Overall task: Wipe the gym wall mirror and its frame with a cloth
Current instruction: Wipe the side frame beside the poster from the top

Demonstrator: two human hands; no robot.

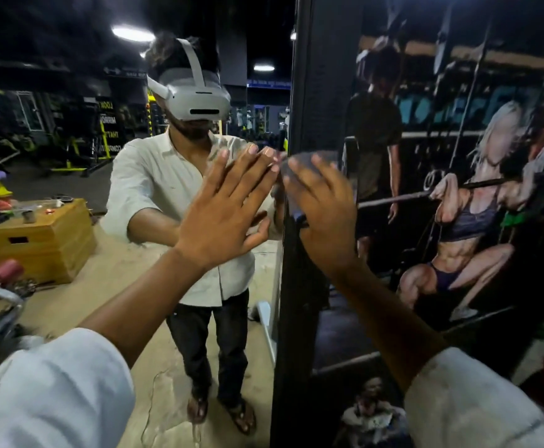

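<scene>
Right hand [322, 215], fingers spread, presses the grey cloth [311, 158] beneath it onto the black frame [301, 76] beside the mirror [54, 140].

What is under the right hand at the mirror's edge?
A grey cloth, pressed by the right hand against the black frame. Its top edge shows above the fingers; the hand covers the rest, so its full extent cannot be seen.

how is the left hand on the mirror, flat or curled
Flat. The left hand lies open on the mirror, fingers straight and spread, fingertips meeting their reflection.
</scene>
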